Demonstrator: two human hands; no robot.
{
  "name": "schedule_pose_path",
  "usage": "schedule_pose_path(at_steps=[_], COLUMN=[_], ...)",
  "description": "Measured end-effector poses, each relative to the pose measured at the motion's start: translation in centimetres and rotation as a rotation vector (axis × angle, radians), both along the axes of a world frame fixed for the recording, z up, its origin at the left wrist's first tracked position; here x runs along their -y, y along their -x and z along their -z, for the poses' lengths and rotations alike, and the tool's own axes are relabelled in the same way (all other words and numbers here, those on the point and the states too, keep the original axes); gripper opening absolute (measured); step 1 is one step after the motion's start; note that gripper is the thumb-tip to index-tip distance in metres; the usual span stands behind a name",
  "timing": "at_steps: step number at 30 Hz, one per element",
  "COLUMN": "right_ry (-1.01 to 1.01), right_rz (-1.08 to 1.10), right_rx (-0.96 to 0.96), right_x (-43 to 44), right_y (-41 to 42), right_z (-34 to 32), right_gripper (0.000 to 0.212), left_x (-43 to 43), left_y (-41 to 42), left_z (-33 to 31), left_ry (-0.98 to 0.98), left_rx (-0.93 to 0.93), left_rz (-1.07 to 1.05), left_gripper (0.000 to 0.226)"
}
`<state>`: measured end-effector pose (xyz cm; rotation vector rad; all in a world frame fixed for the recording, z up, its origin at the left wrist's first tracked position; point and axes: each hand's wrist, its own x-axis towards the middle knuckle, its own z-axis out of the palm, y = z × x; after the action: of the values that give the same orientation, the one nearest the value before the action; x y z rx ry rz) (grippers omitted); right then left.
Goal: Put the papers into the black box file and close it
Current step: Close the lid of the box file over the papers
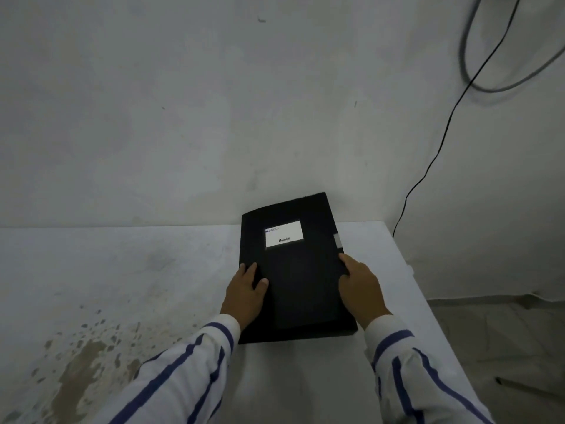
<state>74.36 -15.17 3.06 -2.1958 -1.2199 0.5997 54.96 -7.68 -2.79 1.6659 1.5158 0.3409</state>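
The black box file [298, 276] lies flat and shut on the white table [128, 270], its far end against the wall. A white label [283, 234] sits on its lid, and a small pale tab [337, 241] shows at its right edge. My left hand [244, 293] grips the file's left edge, thumb on the lid. My right hand [360, 284] holds the right edge, fingers on the side. No loose papers are in sight.
The table's right edge [428, 301] runs close beside the file, with floor beyond. Brown stains [82, 356] mark the table at the near left. A black cable [434, 160] and a grey cable [477, 84] hang on the wall at the right.
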Motion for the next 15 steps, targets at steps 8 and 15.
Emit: schedule_pose_path(at_steps=[8, 15], right_ry=[0.135, 0.17], right_rz=[-0.034, -0.04], right_rx=[0.0, 0.144], right_x=[-0.4, -1.3], right_y=[-2.0, -1.7], right_z=[4.6, 5.6], right_gripper=[0.043, 0.039], left_x=[0.4, 0.4], left_y=[-1.1, -1.6], left_z=[2.1, 3.0], left_ry=[-0.112, -0.155], left_rx=[-0.229, -0.337], left_rz=[0.06, 0.064], left_gripper=[0.065, 0.067])
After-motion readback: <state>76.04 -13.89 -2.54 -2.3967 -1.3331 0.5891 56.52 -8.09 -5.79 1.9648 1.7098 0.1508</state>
